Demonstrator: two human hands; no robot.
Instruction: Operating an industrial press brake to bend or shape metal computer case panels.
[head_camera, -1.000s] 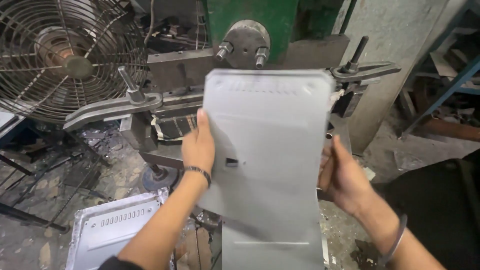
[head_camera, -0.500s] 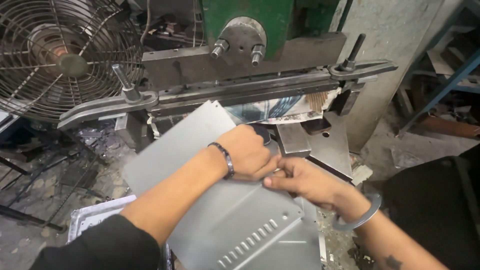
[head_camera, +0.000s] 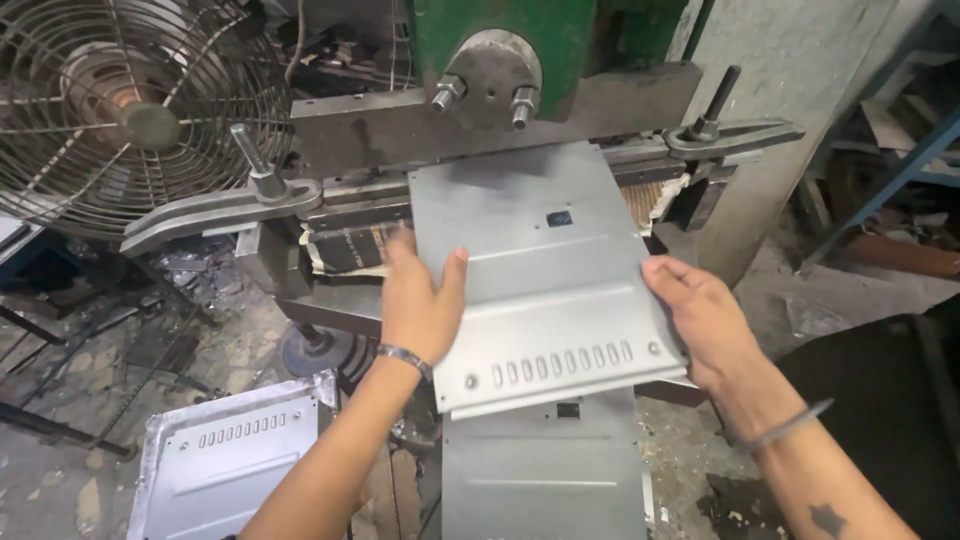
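I hold a grey sheet-metal panel (head_camera: 545, 270) with a row of slots near its front edge and a small square hole near the top. My left hand (head_camera: 422, 300) grips its left edge, thumb on top. My right hand (head_camera: 700, 320) holds its right edge. The panel's far end lies in the jaws of a press machine (head_camera: 490, 70) with a green body, under its long steel bar (head_camera: 330, 195). Beneath it another flat grey panel (head_camera: 545, 470) sticks out toward me.
A round wire-caged fan (head_camera: 130, 110) stands at the left. A stack of similar slotted panels (head_camera: 230, 455) lies on the dirty floor at lower left. A concrete pillar (head_camera: 790, 100) and blue metal frame (head_camera: 900, 160) stand to the right.
The panel went from being held up, to being turned over low in front of me, to lying flat, slots toward me, with its far end in the press. Both hands moved to its side edges.
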